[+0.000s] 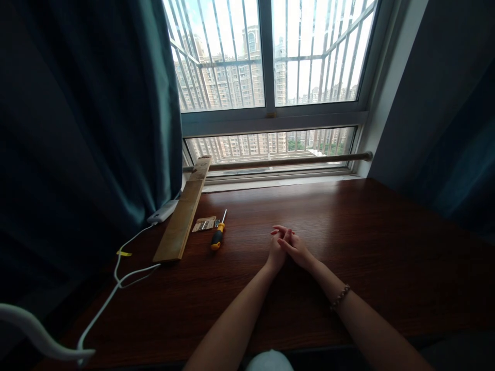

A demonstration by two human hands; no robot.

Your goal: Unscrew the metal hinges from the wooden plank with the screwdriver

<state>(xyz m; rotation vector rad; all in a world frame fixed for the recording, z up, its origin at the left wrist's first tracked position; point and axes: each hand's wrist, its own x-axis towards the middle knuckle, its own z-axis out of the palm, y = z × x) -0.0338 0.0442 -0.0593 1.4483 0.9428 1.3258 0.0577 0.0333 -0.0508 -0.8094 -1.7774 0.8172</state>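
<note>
My left hand point(276, 251) and my right hand point(298, 250) rest clasped on the dark red-brown wooden table point(332, 221), fingers interlaced. No object shows between them. To their left lies a screwdriver point(217, 238) with a black and yellow handle, its metal shaft pointing toward the window. Several small screws point(217, 223) lie beside the shaft. Just left of these is a flat brownish piece point(204, 224) with pale metal-looking parts on it; its exact kind is unclear. A long wooden board point(182, 221) lies further left, its far end up at the window rail.
A white power strip point(163, 211) sits behind the board, with a white cable point(104, 304) running along the left edge. A metal rail point(294, 162) crosses below the barred window point(266, 123). A blue curtain point(154, 129) hangs at left. A pale rounded thing point(269, 360) shows at the bottom.
</note>
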